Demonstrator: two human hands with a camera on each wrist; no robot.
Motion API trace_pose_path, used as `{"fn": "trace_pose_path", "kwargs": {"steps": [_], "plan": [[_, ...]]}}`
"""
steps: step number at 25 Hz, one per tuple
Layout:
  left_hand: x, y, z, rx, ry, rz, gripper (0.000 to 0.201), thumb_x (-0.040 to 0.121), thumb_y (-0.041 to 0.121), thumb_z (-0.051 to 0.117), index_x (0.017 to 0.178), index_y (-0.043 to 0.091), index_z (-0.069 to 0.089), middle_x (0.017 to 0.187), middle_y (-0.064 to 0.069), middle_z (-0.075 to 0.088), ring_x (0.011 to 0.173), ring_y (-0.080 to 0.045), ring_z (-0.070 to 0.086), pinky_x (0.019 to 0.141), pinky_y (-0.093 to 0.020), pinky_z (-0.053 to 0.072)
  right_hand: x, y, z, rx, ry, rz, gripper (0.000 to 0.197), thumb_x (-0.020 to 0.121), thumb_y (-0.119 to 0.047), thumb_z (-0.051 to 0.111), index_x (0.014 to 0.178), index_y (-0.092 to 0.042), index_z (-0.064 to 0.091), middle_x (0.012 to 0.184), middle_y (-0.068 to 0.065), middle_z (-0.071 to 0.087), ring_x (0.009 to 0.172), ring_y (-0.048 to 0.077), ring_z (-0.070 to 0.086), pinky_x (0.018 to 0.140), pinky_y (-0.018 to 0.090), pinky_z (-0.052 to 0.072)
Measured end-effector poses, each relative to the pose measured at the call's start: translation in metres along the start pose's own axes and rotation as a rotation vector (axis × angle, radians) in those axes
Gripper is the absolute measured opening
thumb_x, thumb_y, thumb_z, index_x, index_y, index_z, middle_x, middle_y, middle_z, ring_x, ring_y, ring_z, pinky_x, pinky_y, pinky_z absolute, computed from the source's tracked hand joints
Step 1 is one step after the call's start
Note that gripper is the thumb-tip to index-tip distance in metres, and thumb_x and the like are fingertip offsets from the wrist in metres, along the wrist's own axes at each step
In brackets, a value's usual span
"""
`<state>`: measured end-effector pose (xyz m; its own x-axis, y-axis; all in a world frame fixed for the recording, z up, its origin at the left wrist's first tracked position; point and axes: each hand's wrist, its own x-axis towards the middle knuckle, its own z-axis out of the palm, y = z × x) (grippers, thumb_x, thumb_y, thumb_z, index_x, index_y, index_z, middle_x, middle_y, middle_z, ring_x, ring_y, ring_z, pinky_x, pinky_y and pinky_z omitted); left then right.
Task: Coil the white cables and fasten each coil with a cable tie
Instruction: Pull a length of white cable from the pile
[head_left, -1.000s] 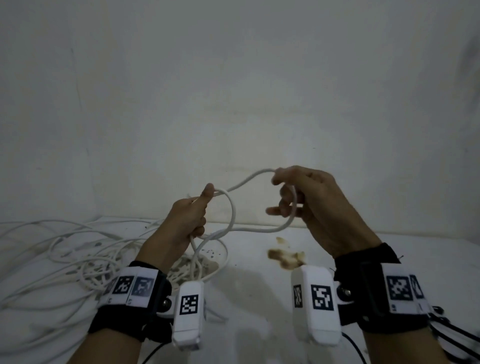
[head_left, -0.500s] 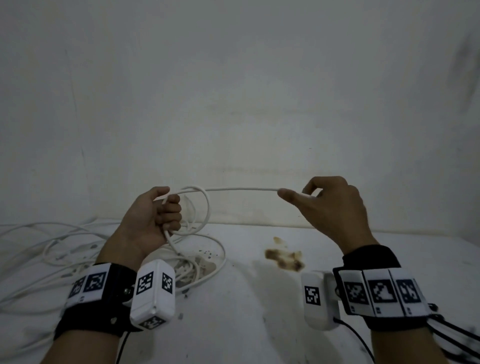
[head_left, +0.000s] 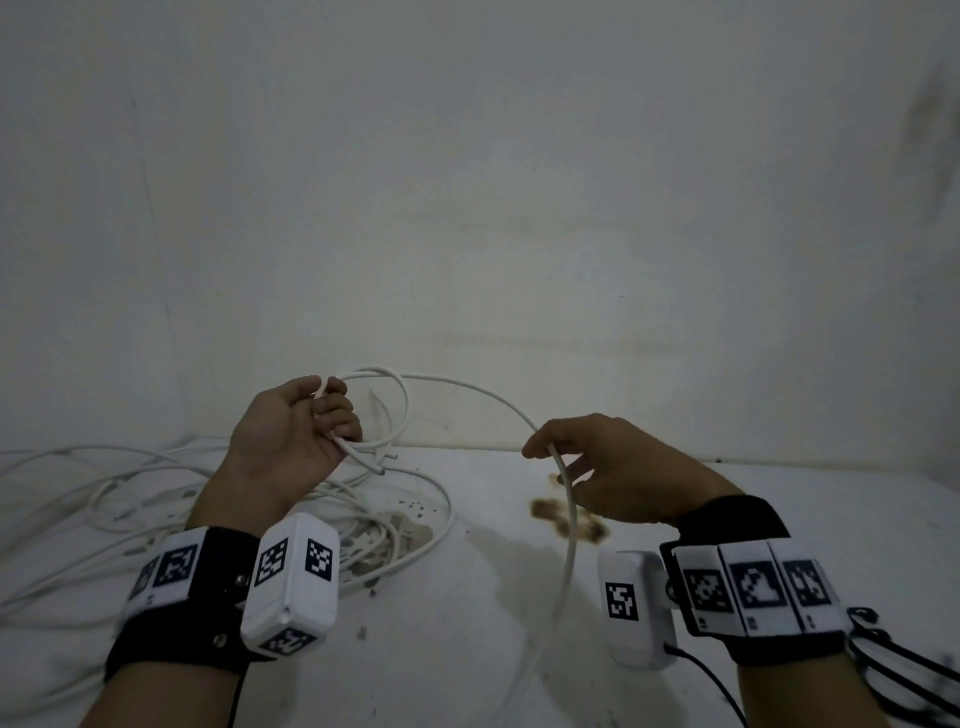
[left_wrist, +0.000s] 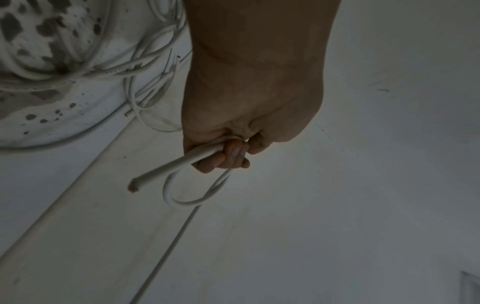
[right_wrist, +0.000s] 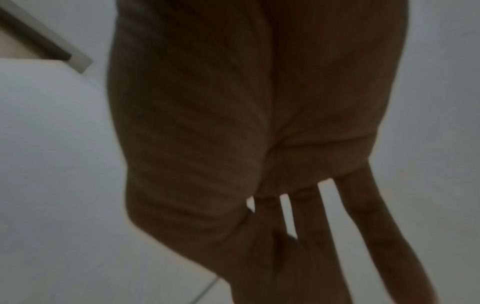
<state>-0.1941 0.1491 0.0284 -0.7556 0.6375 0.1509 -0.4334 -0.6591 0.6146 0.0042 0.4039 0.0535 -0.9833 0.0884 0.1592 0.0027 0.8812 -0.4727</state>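
Note:
My left hand (head_left: 301, 431) is raised above the table and grips a small coil of the white cable (head_left: 402, 410). In the left wrist view my curled fingers (left_wrist: 221, 158) clamp the loop (left_wrist: 182, 202), and the cut end (left_wrist: 133, 186) sticks out. From the coil the cable arcs right to my right hand (head_left: 613, 467). It passes between the thumb and index finger there, then hangs down (head_left: 571, 545) toward the table's near edge. The right wrist view is blurred, with the other fingers (right_wrist: 376, 236) straight and spread. I see no cable tie.
A loose tangle of more white cables (head_left: 130, 488) lies on the white table at the left, behind my left wrist. A brown stain (head_left: 566, 514) marks the table's middle. A pale wall stands close behind. Black wires (head_left: 909, 670) trail from my right wristband.
My right hand has slid down along the cable toward me, so the stretch between the hands now arcs and hangs. My left hand keeps its grip on the coil.

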Motion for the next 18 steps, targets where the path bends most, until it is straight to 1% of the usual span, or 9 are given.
{"fn": "trace_pose_path", "kwargs": {"steps": [3,5,8,10,11,12,13,16,18], "plan": [[0.001,-0.002,0.004,-0.033,-0.036,-0.002,0.036,0.052,0.004,0.078,0.081,0.01,0.057,0.065,0.006,0.036,0.049,-0.01,0.036,0.049,-0.024,0.044,-0.001,0.007,-0.001,0.055,0.042,0.007,0.05,0.076,0.007,0.07,0.106,-0.032,0.07,0.116,-0.013,0.068,0.089,-0.002,0.068,0.083,0.022,0.056],[0.003,-0.006,0.004,-0.051,-0.047,0.003,0.039,0.051,0.002,0.081,0.082,0.008,0.058,0.066,0.005,0.038,0.05,-0.01,0.037,0.05,-0.025,0.046,-0.003,0.01,0.001,0.18,0.015,0.008,0.042,0.073,-0.003,0.083,0.102,-0.032,0.072,0.109,-0.011,0.072,0.085,0.0,0.071,0.086,0.028,0.056],[0.008,-0.015,0.005,-0.099,-0.042,0.008,0.055,0.039,-0.004,0.09,0.083,0.005,0.059,0.066,0.002,0.043,0.05,-0.011,0.041,0.052,-0.026,0.049,0.0,0.012,0.008,0.16,0.021,0.005,0.033,0.073,-0.046,0.083,0.104,-0.041,0.072,0.11,-0.015,0.069,0.082,-0.001,0.071,0.08,0.022,0.051],[0.011,-0.024,0.006,-0.152,0.028,0.011,0.034,0.063,0.0,0.08,0.087,0.003,0.056,0.067,0.0,0.046,0.051,-0.012,0.046,0.054,-0.027,0.052,0.005,0.009,0.014,0.097,0.022,0.004,0.03,0.078,-0.069,0.066,0.099,-0.049,0.071,0.108,-0.013,0.069,0.086,-0.001,0.069,0.08,0.023,0.054],[0.012,-0.028,0.008,-0.173,0.084,0.016,0.014,0.081,0.004,0.066,0.088,0.004,0.054,0.067,-0.001,0.047,0.052,-0.012,0.049,0.058,-0.029,0.054,0.008,0.007,0.018,0.112,0.044,-0.005,0.027,0.082,-0.071,0.058,0.093,-0.05,0.071,0.103,-0.009,0.072,0.087,0.003,0.07,0.081,0.025,0.056],[0.012,-0.032,0.011,-0.179,0.131,0.02,0.008,0.094,0.01,0.051,0.088,0.005,0.053,0.067,-0.001,0.049,0.051,-0.012,0.052,0.064,-0.031,0.055,0.009,0.004,0.021,0.147,0.079,-0.016,0.028,0.087,-0.068,0.054,0.089,-0.047,0.072,0.096,-0.006,0.074,0.087,0.007,0.071,0.079,0.027,0.057],[0.013,-0.036,0.012,-0.178,0.167,0.014,0.019,0.101,0.015,0.041,0.087,0.006,0.052,0.065,0.0,0.05,0.051,-0.012,0.055,0.073,-0.032,0.054,0.011,0.0,0.024,0.185,0.117,-0.025,0.033,0.092,-0.062,0.052,0.088,-0.039,0.075,0.088,-0.006,0.074,0.086,0.013,0.071,0.076,0.027,0.057],[0.014,-0.045,0.016,-0.178,0.2,0.009,0.026,0.105,0.019,0.037,0.085,0.008,0.05,0.062,0.001,0.052,0.051,-0.011,0.058,0.087,-0.038,0.049,0.018,-0.012,0.029,0.298,0.162,-0.046,0.042,0.097,-0.048,0.056,0.084,-0.015,0.079,0.078,0.001,0.075,0.074,0.02,0.072,0.068,0.035,0.06],[0.016,-0.052,0.019,-0.15,0.177,0.005,0.026,0.105,0.02,0.037,0.084,0.01,0.05,0.063,0.001,0.053,0.054,-0.011,0.059,0.088,-0.04,0.048,0.019,-0.02,0.032,0.376,0.137,-0.051,0.042,0.096,-0.045,0.058,0.083,-0.01,0.078,0.077,0.004,0.075,0.069,0.02,0.073,0.06,0.033,0.057]]}}
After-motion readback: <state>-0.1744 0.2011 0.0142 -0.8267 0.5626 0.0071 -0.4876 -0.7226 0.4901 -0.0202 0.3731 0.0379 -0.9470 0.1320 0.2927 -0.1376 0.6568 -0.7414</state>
